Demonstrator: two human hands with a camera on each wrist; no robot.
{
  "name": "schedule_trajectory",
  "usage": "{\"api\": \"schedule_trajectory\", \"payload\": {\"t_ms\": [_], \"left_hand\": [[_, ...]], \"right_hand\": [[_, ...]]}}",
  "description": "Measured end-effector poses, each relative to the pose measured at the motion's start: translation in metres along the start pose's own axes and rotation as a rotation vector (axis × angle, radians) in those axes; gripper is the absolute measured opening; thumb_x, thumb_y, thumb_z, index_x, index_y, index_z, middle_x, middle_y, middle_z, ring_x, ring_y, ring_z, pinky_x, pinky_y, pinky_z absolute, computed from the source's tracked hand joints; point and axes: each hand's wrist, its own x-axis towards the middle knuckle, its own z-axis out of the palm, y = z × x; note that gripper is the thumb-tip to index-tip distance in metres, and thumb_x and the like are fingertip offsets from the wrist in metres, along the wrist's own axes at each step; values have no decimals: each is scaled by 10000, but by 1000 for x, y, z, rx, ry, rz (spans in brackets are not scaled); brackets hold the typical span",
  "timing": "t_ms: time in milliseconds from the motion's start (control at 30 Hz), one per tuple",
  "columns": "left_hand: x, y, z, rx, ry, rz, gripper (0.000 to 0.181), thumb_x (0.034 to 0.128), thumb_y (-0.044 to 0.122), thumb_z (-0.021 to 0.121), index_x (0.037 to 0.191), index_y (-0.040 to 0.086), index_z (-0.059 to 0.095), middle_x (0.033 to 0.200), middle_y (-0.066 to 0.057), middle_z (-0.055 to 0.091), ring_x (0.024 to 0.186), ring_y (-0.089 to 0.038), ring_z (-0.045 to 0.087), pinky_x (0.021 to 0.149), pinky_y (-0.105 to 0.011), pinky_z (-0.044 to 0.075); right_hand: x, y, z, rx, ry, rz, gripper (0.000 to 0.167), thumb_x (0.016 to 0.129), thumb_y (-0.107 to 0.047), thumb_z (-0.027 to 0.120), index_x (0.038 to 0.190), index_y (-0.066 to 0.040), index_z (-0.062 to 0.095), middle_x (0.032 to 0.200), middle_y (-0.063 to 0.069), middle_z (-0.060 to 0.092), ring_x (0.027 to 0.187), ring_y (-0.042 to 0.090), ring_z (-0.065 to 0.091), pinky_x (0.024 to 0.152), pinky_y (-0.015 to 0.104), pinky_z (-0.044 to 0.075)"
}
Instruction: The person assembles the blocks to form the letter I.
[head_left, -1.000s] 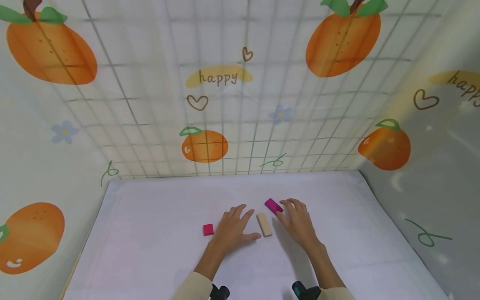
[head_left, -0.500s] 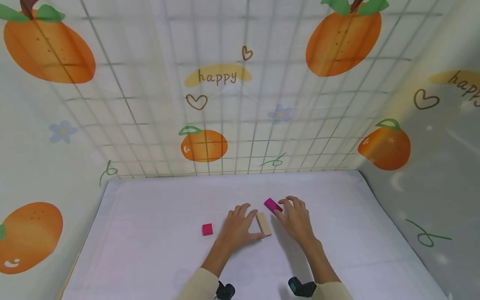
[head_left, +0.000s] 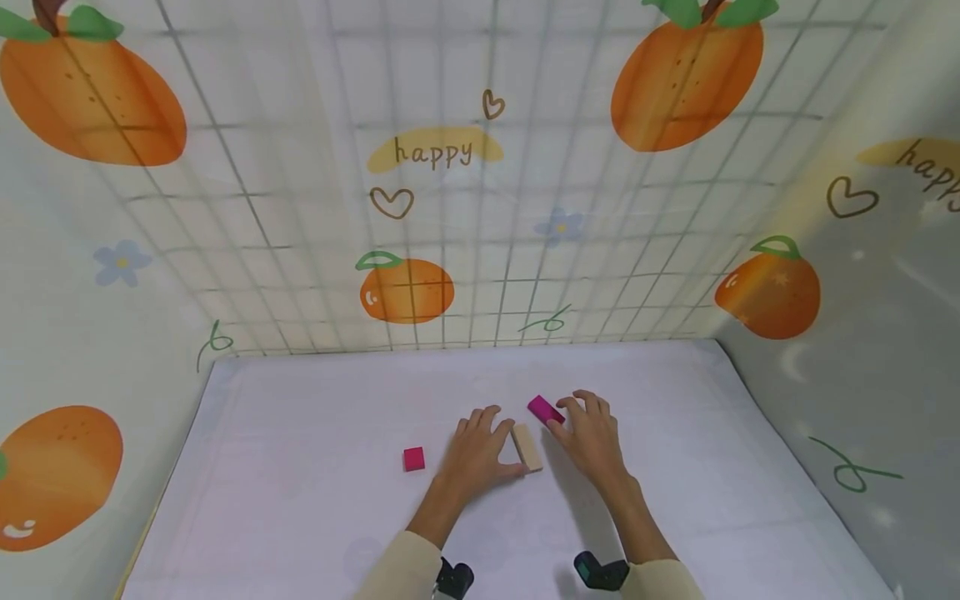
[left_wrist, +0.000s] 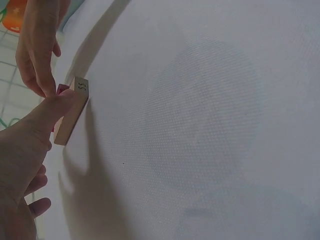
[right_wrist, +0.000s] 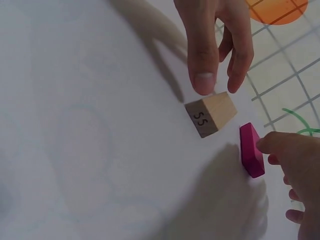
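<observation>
In the head view my left hand point(head_left: 474, 454) pinches the plain wooden block point(head_left: 527, 448), thumb at its near end and index finger at its far end. The number 55 shows on this block's end face point(right_wrist: 201, 119) in the right wrist view. My right hand point(head_left: 594, 440) has thumb and index finger at the right end of the magenta block point(head_left: 545, 410), pinching it. The right thumb point(right_wrist: 272, 143) overlaps the magenta block point(right_wrist: 251, 150) in the right wrist view; the index fingertip is hidden there. Both blocks lie on the white surface, apart.
A red block point(head_left: 414, 459) lies to the left of my left hand on the white tabletop point(head_left: 300, 467). Behind the table hangs a printed curtain point(head_left: 442, 217) over a wire grid, and more printed sheet stands at both sides.
My left hand has moved right onto the wooden block, its thumb coming to the near end. My right hand has barely moved, staying at the magenta block.
</observation>
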Motion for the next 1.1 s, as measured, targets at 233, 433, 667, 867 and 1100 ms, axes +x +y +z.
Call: {"api": "schedule_trajectory", "payload": {"t_ms": [233,433,667,867,1100], "left_hand": [[1,1,0,0,-28,-29,758,819,642,697,1413,193,554,1485,-70,437,1332,-242,412,1039,-436,392],[1,2,1,-8,-43,-24,789,809,686,659,1432,218,537,1502,-49,426,1340,-228,405,1029,-426,389],[3,4,4,-2,-38,-25,800,794,701,659,1427,226,538,1500,-40,425,1336,-223,404,1012,-435,379],[4,6,10,9,-28,-30,796,791,689,672,1422,221,542,1491,-39,423,1328,-219,400,998,-436,376],[3,2,12,8,16,-30,772,782,680,684,1383,207,577,1476,-44,432,1328,-227,396,1007,-486,377]], "right_hand": [[2,0,3,-5,-16,11,316,882,-224,745,1122,-31,673,1338,261,500,1263,470,408,932,643,370],[3,-2,5,-23,-48,40,346,880,-251,757,1127,-25,670,1366,275,473,1288,475,386,957,655,363],[3,-5,9,-54,-47,72,384,866,-267,773,1130,-14,654,1378,277,456,1308,471,364,978,654,364],[1,-2,10,-66,-64,111,334,886,-256,746,1076,-1,642,1379,286,447,1323,473,343,1011,656,332],[-1,2,8,-29,-59,107,309,889,-259,736,1012,4,630,1394,280,444,1331,458,337,1004,645,335]]}}
